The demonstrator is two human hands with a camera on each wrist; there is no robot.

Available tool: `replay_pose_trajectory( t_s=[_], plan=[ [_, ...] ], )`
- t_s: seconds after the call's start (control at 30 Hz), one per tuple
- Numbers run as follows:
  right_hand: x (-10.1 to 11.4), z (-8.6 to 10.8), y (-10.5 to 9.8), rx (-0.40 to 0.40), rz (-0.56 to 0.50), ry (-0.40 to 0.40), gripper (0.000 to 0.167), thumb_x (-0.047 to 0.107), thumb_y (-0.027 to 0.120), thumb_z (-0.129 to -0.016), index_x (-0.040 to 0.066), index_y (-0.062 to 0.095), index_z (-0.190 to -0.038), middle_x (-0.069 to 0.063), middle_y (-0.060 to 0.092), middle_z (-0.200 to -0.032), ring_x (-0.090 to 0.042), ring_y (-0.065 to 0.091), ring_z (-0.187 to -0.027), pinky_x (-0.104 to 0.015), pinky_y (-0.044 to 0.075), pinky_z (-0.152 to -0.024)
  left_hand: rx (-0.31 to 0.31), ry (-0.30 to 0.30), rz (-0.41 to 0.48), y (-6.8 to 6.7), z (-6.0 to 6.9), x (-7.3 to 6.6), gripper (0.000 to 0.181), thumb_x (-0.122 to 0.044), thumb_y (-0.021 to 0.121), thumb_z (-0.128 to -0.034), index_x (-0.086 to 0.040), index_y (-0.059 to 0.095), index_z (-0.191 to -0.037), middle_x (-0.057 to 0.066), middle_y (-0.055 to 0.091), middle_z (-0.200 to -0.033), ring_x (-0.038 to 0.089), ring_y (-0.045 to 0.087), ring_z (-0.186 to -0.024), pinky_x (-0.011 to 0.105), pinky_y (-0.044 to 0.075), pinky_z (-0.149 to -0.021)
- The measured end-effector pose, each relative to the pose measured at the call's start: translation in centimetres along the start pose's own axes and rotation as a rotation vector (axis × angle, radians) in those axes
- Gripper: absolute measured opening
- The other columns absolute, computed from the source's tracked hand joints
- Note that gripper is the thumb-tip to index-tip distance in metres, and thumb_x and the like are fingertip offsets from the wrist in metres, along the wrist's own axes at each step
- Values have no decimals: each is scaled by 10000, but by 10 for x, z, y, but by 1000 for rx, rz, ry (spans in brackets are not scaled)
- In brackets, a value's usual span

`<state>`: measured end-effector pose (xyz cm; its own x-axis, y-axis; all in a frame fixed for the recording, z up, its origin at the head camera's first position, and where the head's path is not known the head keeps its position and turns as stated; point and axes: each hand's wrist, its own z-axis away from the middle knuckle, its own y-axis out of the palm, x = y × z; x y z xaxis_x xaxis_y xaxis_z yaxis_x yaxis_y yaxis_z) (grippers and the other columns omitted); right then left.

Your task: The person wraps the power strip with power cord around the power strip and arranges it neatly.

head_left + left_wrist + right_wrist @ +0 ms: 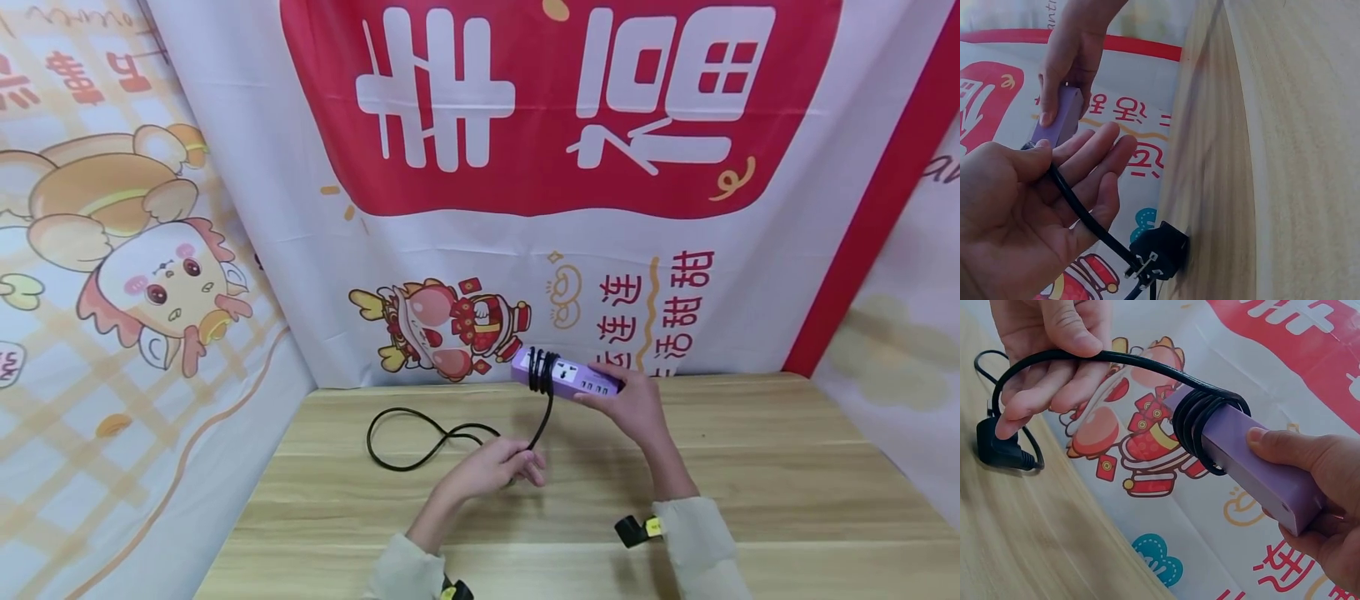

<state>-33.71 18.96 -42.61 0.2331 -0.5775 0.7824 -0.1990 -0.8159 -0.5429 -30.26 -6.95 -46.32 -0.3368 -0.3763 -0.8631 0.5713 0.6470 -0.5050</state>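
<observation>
A purple power strip point(577, 379) is held above the back edge of the table by my right hand point(632, 408), thumb on one side and fingers on the other. Black cable point(1200, 428) is wound several times around its far end. From there the cable runs to my left hand point(495, 467), which pinches it under the thumb, other fingers loosely bent, palm up in the left wrist view. A black plug point(1161, 250) with metal pins is just beyond the left fingertips; the right wrist view also shows the plug point(1000, 445) near the wooden surface.
Loose cable point(401, 467) lies in a loop on the wooden table point(315, 517), left of the hands. A printed cloth point(450, 242) hangs behind the table's back edge, and another patterned cloth point(150, 417) stands along the left side.
</observation>
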Motion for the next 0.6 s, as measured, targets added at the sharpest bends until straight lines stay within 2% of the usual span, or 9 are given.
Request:
replay_pose_trajectory(
  t_s=[0.27,0.43,0.6],
  plan=[
    [6,2,0,34,-74,20,710,462,888,-693,165,670,-1299,-183,632,-1320,-331,615,-1095,-386,529,-850,-66,36,20,0,-3,11,248,-153,508,-1039,-33,724,-1034,70,769,-872,117,723,-858,266,581,-837],
    [13,3,1,64,-137,-2,679,428,898,-691,154,686,-1275,-180,656,-1262,-313,619,-1046,-319,525,-796,-99,21,-21,-1,-4,17,256,-194,545,-1027,-45,747,-980,74,772,-869,199,731,-871,216,551,-792],
    [18,5,0,84,-138,10,672,417,899,-693,154,687,-1273,-181,649,-1262,-315,612,-1058,-312,525,-796,-107,-12,-39,-1,-3,22,266,-228,562,-1020,-74,757,-925,51,772,-852,274,730,-885,229,546,-765]
  ],
)
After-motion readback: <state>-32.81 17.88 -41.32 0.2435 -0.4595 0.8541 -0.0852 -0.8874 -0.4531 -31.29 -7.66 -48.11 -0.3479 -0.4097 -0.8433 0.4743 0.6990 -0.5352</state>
